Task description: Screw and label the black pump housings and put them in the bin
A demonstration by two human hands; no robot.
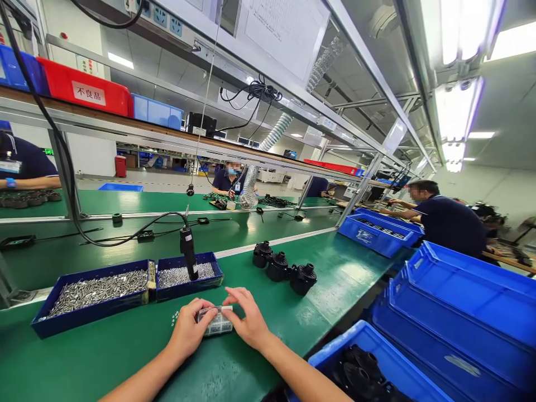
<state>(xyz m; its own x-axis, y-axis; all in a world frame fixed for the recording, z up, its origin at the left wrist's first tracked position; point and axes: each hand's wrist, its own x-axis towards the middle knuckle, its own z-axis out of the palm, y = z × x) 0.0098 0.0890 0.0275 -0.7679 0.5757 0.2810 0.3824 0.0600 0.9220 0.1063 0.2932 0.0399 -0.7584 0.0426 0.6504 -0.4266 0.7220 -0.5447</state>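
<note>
A small clear, silvery box-like block (218,326) rests on the green bench top in front of me. My left hand (193,324) is closed round its left end, thumb pressed on the top. At the right end, my right hand (247,318) grips the block's edge between thumb and curled fingers; a pale strip shows there. Several tiny shiny nuts (175,318) lie beside my left hand. Behind my hands stand a blue tray of screws (46,312) and a blue tray of small metal parts (220,273). A black electric screwdriver (188,251) hangs upright over the second tray.
Several black round housings (304,278) stand on the bench beyond my right hand. A blue bin (335,349) with black parts is at lower right, next to stacked blue crates (469,324). Co-workers sit at other benches. A red bin (86,86) sits on the shelf overhead.
</note>
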